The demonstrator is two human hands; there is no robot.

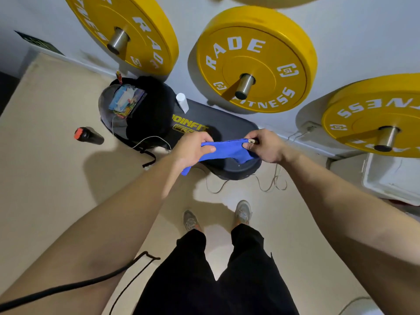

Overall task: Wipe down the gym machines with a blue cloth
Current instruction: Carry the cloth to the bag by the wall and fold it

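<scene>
We hold the blue cloth (227,151) stretched between both hands, over the rounded near end of a black padded bench (229,123). Our left hand (193,148) has its fingers curled round one end, and a short tail of cloth hangs out below the wrist. Our right hand (266,146) pinches the other end between thumb and fingers, and a small tan piece shows at the fingertips; we cannot tell what it is. The cloth looks soft and fuzzy and sags in loose folds in the middle. We cannot tell whether its lowest fold touches the pad.

The bench is smooth and matte, with yellow lettering on its top. A black bag (154,110) sits on its far end and covers that part of the pad, with a colourful packet in its mesh pocket. A white bottle (182,103) stands just beside the bag, near the wall. A thin white cable (150,139) trails from the bag over the pad's edge.

On the pale floor to the left lies a black bottle with a red cap (88,135), on its side. Round yellow weight plates (256,60) with white lettering hang on steel pegs on the wall above the bench. A white box (391,178) sits on the right, and our grey shoes (243,211) stand below the hands.
</scene>
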